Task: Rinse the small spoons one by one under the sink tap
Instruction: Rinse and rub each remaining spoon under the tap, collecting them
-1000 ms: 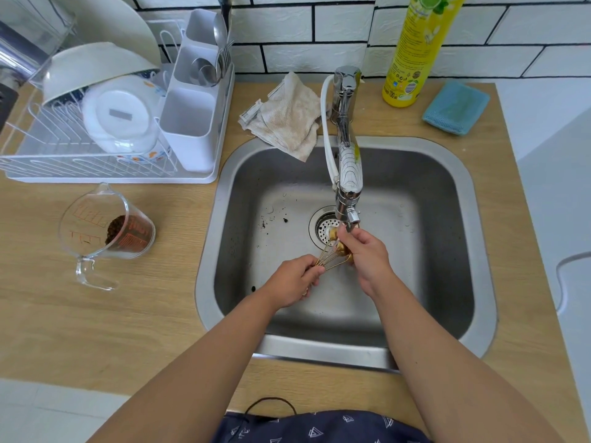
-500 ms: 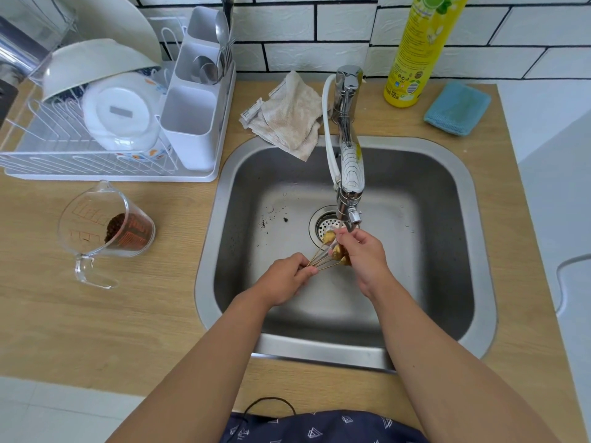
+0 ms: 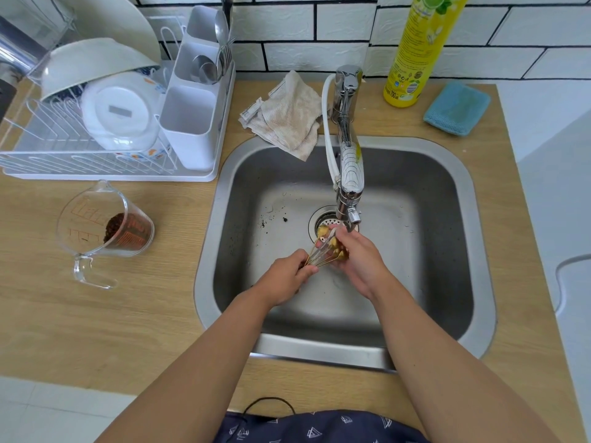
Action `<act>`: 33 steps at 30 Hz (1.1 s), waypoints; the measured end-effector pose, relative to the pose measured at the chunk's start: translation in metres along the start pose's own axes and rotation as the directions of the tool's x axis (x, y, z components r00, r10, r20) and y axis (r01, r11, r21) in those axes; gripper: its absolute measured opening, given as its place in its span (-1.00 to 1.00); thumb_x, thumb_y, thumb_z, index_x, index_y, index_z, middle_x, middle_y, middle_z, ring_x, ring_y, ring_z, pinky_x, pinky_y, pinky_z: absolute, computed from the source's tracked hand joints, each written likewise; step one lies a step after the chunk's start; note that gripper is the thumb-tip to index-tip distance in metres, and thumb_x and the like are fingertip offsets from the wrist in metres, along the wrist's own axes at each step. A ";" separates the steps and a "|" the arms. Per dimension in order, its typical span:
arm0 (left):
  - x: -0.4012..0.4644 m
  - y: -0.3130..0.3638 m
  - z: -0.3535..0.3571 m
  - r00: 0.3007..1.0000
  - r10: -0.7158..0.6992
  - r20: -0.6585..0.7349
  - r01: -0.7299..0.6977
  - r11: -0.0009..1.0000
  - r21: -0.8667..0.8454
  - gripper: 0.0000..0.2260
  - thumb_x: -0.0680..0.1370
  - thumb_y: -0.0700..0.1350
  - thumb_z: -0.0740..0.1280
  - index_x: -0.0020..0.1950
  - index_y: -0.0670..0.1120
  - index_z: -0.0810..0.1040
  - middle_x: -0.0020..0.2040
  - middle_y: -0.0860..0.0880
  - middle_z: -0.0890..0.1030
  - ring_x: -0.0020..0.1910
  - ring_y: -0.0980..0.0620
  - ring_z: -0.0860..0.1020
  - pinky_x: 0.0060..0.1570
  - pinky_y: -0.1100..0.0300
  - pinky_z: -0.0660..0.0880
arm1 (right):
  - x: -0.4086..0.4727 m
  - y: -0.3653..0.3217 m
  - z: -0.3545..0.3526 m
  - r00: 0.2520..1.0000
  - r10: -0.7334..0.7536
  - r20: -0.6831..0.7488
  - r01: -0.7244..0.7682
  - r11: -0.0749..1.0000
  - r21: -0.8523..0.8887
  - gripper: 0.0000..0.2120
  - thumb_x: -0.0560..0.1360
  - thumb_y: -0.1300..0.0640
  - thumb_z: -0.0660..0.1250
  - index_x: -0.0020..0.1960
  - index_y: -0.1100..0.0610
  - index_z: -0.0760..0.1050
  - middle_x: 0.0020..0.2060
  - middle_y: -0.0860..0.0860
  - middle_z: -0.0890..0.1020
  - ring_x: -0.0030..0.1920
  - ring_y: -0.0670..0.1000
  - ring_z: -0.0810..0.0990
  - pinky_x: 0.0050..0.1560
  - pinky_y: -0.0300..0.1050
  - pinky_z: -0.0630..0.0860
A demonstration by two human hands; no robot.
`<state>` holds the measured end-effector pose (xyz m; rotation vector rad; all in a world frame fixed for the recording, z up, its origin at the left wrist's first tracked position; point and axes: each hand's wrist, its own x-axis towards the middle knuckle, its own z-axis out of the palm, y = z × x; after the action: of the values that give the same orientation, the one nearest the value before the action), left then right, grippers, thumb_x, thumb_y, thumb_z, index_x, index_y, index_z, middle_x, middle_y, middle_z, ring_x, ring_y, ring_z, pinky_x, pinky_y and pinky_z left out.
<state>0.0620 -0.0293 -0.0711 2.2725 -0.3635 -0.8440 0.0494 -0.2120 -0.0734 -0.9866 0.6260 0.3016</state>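
Left hand (image 3: 286, 273) pinches the handle ends of a bunch of small gold spoons (image 3: 321, 252) over the sink (image 3: 447, 251) basin — bowls fan out just below the tap (image 3: 350, 174) spout. Right hand (image 3: 358, 260) curls its fingers around the spoon bowls, directly under the spout, above the drain (image 3: 323, 220).

The yellow bottle (image 3: 415, 49) reads "700" near its base, probably millilitres; its other print is too blurred.
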 end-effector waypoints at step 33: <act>0.039 0.054 -0.003 0.940 -0.268 0.212 0.322 0.487 -0.811 -0.62 0.68 0.18 0.07 0.12 -0.10 0.47 -0.15 -0.12 0.57 -0.39 -0.02 0.56 -0.38 0.20 0.52 | -0.001 -0.028 -0.026 0.848 -0.282 -0.449 0.390 0.905 0.167 -0.83 0.73 0.10 0.19 0.02 0.11 0.48 -0.19 -0.02 0.77 -0.51 -0.18 0.33 -0.44 -0.34 0.33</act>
<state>0.0914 -0.0856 -0.0507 1.3767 0.3955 -0.9744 0.0535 -0.2490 -0.0643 -0.8978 0.8377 -0.3127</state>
